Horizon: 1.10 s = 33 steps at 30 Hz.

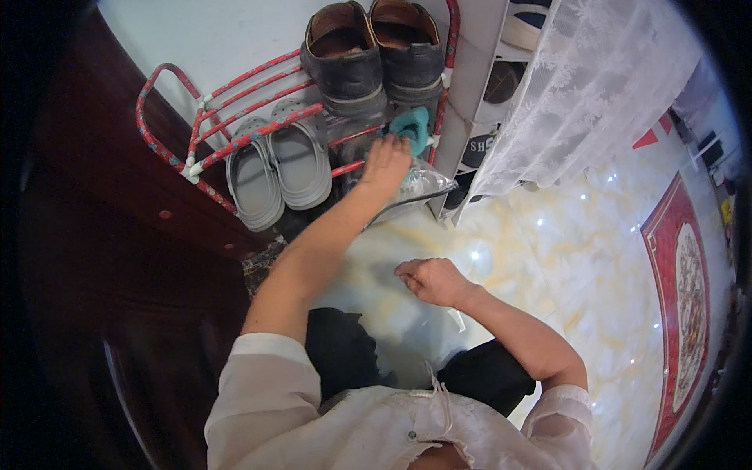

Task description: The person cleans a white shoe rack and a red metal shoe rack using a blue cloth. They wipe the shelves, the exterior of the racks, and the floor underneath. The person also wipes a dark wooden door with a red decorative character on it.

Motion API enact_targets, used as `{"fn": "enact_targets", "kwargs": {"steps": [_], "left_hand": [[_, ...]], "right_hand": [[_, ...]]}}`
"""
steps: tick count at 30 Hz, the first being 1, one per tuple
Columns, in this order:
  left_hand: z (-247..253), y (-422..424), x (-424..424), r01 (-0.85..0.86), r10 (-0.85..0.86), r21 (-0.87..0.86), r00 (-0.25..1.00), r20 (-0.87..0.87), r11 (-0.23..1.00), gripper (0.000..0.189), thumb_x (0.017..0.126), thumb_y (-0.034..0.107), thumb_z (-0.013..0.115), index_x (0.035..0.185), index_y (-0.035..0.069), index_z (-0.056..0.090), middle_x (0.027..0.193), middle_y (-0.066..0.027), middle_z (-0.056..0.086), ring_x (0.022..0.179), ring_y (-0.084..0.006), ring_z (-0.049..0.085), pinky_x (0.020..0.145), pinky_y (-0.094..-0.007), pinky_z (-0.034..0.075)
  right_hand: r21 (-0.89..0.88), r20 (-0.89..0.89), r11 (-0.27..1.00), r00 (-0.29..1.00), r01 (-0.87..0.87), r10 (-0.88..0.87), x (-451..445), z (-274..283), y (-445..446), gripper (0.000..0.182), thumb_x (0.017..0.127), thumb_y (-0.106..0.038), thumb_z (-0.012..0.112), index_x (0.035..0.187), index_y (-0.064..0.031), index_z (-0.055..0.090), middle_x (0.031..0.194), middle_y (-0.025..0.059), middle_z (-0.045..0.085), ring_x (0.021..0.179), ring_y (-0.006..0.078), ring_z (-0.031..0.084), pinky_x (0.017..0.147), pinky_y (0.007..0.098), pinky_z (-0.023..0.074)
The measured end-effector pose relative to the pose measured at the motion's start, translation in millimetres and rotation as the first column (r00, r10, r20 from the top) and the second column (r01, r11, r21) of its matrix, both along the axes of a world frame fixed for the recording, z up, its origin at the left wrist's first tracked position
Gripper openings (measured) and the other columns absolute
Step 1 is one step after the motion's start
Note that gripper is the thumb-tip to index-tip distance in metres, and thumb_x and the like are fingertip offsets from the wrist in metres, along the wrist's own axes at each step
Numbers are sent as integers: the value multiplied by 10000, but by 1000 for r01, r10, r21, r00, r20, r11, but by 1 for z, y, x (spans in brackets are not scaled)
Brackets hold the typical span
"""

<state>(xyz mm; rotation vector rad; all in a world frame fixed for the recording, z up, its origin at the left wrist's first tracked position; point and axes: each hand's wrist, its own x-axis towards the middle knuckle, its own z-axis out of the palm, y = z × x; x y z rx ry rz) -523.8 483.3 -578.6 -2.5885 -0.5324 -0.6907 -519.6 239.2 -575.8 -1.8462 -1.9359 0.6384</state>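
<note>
My left hand [388, 160] reaches to the lower tier of a red metal shoe rack [252, 139]. Its bent fingers are on the edge of a teal item [416, 126] with dark markings, perhaps cloth. Beneath and beside that hand lies a clear plastic bag [432, 181] with a dark edge strip. Over the floor, nearer my body, my right hand [432, 281] has its fingers curled in, and nothing shows in them. Grey clogs [299, 161] stand left of my left hand. A pair of black leather shoes [352, 76] sits on the upper tier.
White shoe boxes [476, 111] holding shoes are stacked at the right of the rack, partly behind a white lace curtain [581, 100]. A dark red wooden door [153, 282] borders the left. A red patterned mat [675, 311] lies on the glossy marbled floor [529, 258].
</note>
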Motion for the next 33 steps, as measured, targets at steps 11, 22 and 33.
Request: {"fn": "enact_targets", "kwargs": {"steps": [11, 22, 33], "left_hand": [[48, -89, -119, -38, -356, -835, 893, -275, 549, 424, 824, 211, 663, 1149, -32, 544, 987, -241, 644, 928, -388, 644, 752, -468, 537], [27, -82, -156, 299, 102, -950, 952, 289, -93, 325, 900, 111, 614, 1205, 4, 576, 1034, -135, 670, 909, -175, 648, 824, -315, 512], [13, -54, -164, 224, 412, -902, 831, 375, 370, 551, 827, 94, 626, 1337, 7, 438, 1228, -223, 572, 1129, -319, 565, 959, -398, 442]], "right_hand": [[-431, -899, 900, 46, 69, -435, 10, -7, 13, 428, 966, -425, 546, 1264, -120, 507, 1049, 43, 628, 856, 140, 651, 630, 279, 543], [453, -446, 601, 751, 659, -488, 81, -13, 83, 444, 865, -168, 639, 1239, 12, 484, 1115, 200, 560, 1013, 362, 568, 879, 416, 471], [431, -206, 863, 960, 264, -191, 14, 8, 178, 517, 691, 52, 598, 1203, -6, 551, 1222, 225, 467, 1094, 439, 516, 955, 448, 444]]}}
